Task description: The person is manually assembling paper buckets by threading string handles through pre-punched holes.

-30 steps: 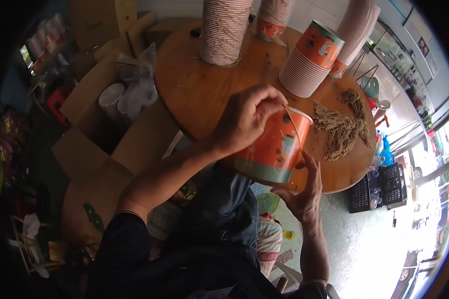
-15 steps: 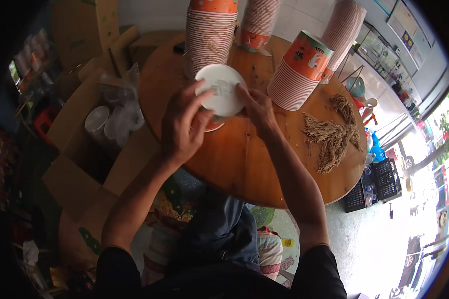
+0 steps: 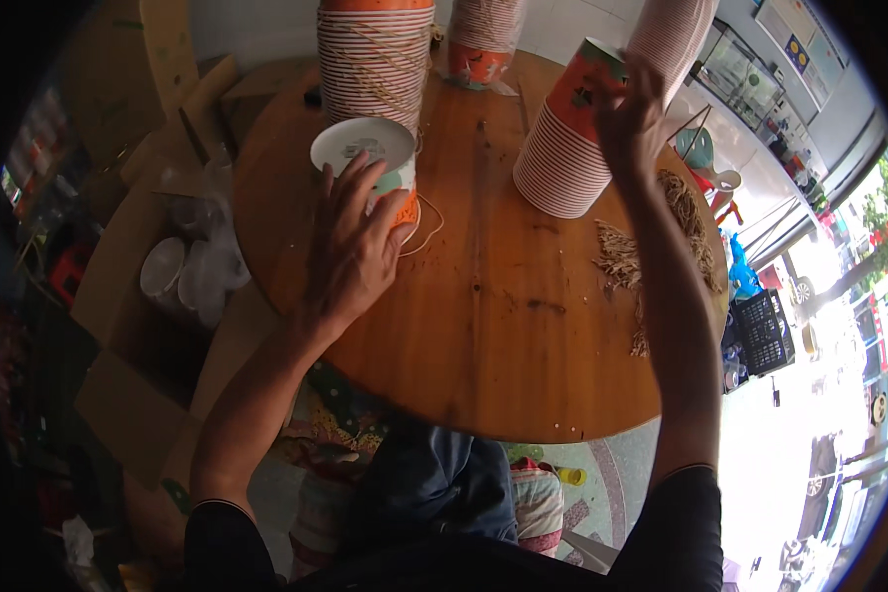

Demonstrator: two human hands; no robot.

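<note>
My left hand (image 3: 350, 247) is beside an upturned paper cup (image 3: 363, 146) near the table's left side. Its fingers are spread along the near side of the cup; the hand hides part of the orange and green print. A thin cord (image 3: 432, 225) loops out on the table beside the cup. My right hand (image 3: 629, 123) is raised at the upper part of a stack of nested paper cups (image 3: 565, 163), whose outermost cup is orange and green. Its thumb and fingers are apart, partly in front of that cup; whether they touch it is hard to see.
A tall cord-wrapped cup stack (image 3: 375, 64) stands behind the upturned cup, with plastic-wrapped stacks (image 3: 480, 59) farther back. A bundle of brown cords (image 3: 686, 237) lies at the table's right. Left of the wooden table (image 3: 483, 345), an open carton (image 3: 133, 345) holds bagged white cups.
The white-bottomed cup that was between both hands now stands upturned at the left, beside my left hand. My right hand has left it and moved right and away to the cup stack.
</note>
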